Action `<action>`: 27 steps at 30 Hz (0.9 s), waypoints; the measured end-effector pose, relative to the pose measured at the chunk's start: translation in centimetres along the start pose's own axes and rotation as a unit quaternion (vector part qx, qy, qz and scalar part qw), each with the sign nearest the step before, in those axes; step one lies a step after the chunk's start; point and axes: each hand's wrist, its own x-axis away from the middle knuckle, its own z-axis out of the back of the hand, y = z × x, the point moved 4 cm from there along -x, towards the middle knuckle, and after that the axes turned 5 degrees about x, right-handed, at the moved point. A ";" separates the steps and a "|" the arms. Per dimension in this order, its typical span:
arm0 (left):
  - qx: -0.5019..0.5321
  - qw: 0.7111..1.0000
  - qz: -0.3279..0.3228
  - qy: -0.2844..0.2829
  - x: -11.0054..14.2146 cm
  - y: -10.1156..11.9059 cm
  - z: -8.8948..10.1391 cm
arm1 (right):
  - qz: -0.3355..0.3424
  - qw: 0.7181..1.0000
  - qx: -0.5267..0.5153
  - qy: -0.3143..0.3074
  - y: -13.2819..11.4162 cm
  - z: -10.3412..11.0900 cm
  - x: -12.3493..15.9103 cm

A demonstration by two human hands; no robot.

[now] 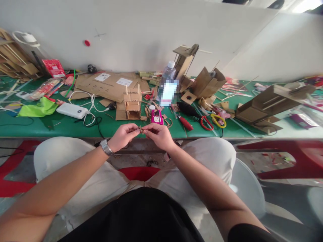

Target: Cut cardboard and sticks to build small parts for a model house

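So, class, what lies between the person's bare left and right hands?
In the head view, a small brown piece, its material unclear, is held between the left hand and right hand.

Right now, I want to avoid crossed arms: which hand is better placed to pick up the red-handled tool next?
Probably the right hand: it is nearer the red-handled tool, and the left hand would likely have to cross it. Both pinch a small brown piece, which the left could perhaps keep.
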 end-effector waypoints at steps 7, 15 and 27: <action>-0.021 0.999 -0.007 0.028 -0.1 0.1 0.2 | 0.037 0.996 0.080 0.033 -0.2 0.1 0.0; -0.045 0.999 -0.020 0.013 0.0 0.1 0.1 | 0.119 0.975 0.182 0.050 -1.0 0.0 0.2; -0.092 0.995 -0.045 0.009 0.1 0.3 -0.1 | 0.126 0.971 0.200 0.034 -1.5 -0.5 0.5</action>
